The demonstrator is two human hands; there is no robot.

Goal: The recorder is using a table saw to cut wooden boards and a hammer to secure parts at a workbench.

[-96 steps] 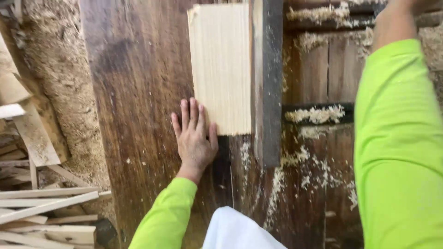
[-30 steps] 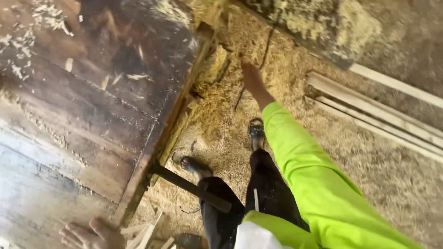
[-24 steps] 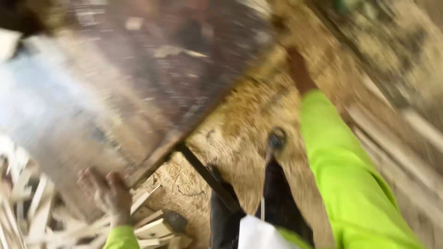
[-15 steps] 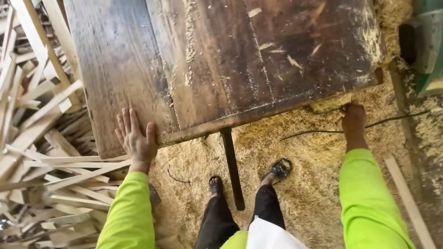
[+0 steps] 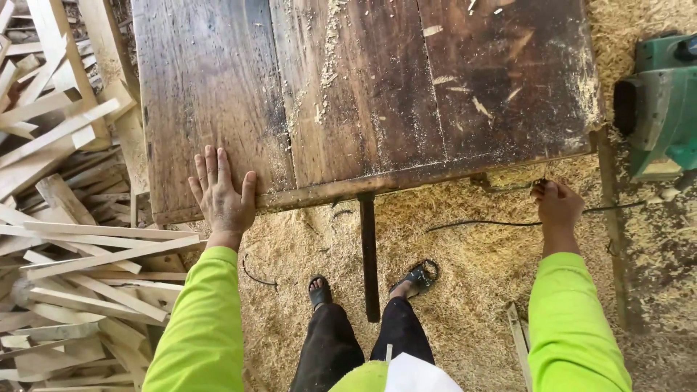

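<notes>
Far left of frame: heap of pale wood offcuts [image 5: 65,239], strips and slats lying crosswise at all angles on the floor, prob. dumped there to keep them off the work surface.

Left-centre: left hand [image 5: 221,196] lies flat, palm down, fingers spread apart w/ thumb out to the side, on the near left corner of the table [image 5: 348,109]. Holds nothing; looks like it's pressing on the corner, maybe to steady the person or the top. Bright yellow-green sleeve runs down to the lower left of frame.

Centre: table fills the upper middle of frame, dark worn planks running away from the viewer, w/ sawdust in the seams and loose chips on the right part. Its near edge crosses mid-frame, slightly tilted. Below it a dark table leg [image 5: 369,254] drops to the floor btw. the person's sandalled feet. Floor is thick w/ sawdust [image 5: 465,290].

Right-centre: right hand [image 5: 557,205] sits just under the table's near right corner, fingers curled together. Whether it grips the edge, the thin black cable [image 5: 479,223] lying on the sawdust beside it, or nothing at all: can't tell, as the fingers hide what's beneath.

Far right, upper: green power tool [image 5: 661,109] resting on the floor beside the table, well apart from both hands. The cable seems to run toward it.
</notes>
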